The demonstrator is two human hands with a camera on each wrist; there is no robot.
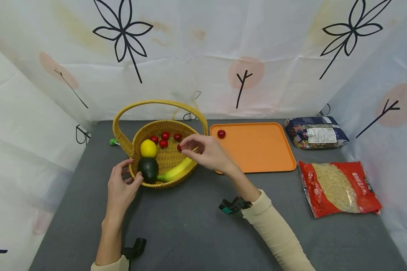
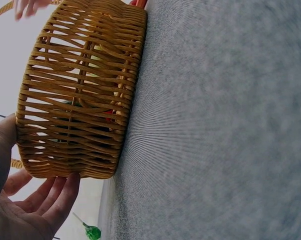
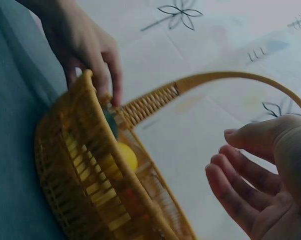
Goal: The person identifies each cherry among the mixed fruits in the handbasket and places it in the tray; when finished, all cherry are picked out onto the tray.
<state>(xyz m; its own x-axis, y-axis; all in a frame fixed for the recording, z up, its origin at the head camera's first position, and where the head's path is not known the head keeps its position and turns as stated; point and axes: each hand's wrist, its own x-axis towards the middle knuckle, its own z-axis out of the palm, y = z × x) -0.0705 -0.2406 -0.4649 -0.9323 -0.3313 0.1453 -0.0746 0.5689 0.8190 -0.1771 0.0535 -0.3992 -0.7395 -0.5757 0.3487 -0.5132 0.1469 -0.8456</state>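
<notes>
A yellow wicker basket [image 1: 169,152] with a tall arched handle holds a dark green avocado [image 1: 148,170], a yellow lemon [image 1: 148,148], a banana [image 1: 178,171] and several red cherries [image 1: 163,143]. My left hand [image 1: 122,186] grips the basket's left rim, thumb at the near edge beside the avocado and fingers against the outer wall. Over the basket's right side hovers my right hand [image 1: 203,150]; one cherry [image 1: 179,147] shows right at its fingertips in the head view. In the right wrist view, thumb and fingers stand apart with nothing between them.
An orange tray [image 1: 254,148] bearing a single cherry [image 1: 221,134] lies right of the basket. Farther right are a dark blue bag [image 1: 315,132] and a red bag [image 1: 340,188] with pale contents. Left of the basket sits a small green thing [image 1: 113,142] with a thin stem.
</notes>
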